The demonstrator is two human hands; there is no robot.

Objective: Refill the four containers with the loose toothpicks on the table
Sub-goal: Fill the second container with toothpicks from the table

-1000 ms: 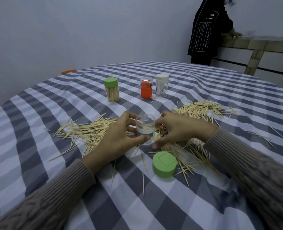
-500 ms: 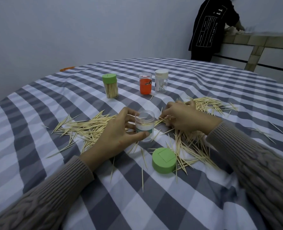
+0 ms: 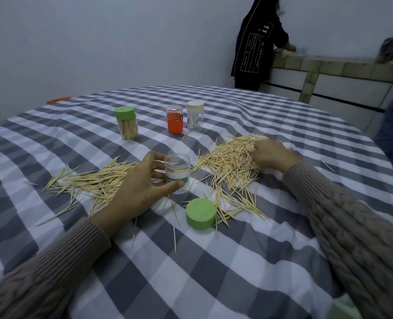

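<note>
My left hand (image 3: 137,188) grips an open clear container (image 3: 177,173) standing upright on the checked tablecloth, a few toothpicks inside. Its green lid (image 3: 201,213) lies just in front of it. My right hand (image 3: 271,155) rests on the far right toothpick pile (image 3: 227,160), fingers curled into the sticks. A second pile of loose toothpicks (image 3: 94,181) spreads to the left of my left hand. Further back stand a green-lidded container full of toothpicks (image 3: 126,123), an orange container (image 3: 174,119) and a white-lidded container (image 3: 195,116).
A person in a dark jacket (image 3: 255,42) stands at the back right by a tiled ledge (image 3: 329,65). A small orange object (image 3: 58,100) lies at the table's far left edge. Single toothpicks lie scattered near the front of the tablecloth (image 3: 191,272).
My right hand has moved away from the clear container, rightward and back onto the far pile. My left hand has kept its hold on the container.
</note>
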